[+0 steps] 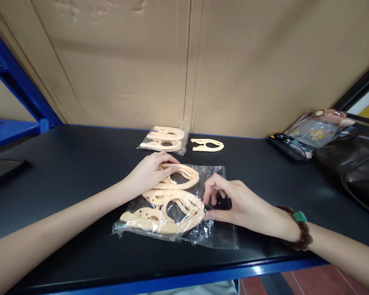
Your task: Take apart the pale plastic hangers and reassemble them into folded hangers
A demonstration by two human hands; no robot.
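A clear plastic bag (217,237) lies on the black tabletop in front of me, with several cream folding hangers (178,226) inside, stacked in two groups. My left hand (153,172) grips the upper left of the bag, its thumb over the hangers and its fingers at their far edge. At the bag's right part, my right hand (230,200) has its fingers curled and its thumb beneath, the tips close together on the film beside the rounded hanger ends. Some of its fingertips are hidden.
Behind lie a second bag of cream hangers (164,139) and a loose folding hanger (207,145). On the right are a dark leather bag (353,164), a clear pouch (316,131) and a black box-like item (285,147). A dark flat device (6,170) lies left. Cardboard (126,73) stands behind.
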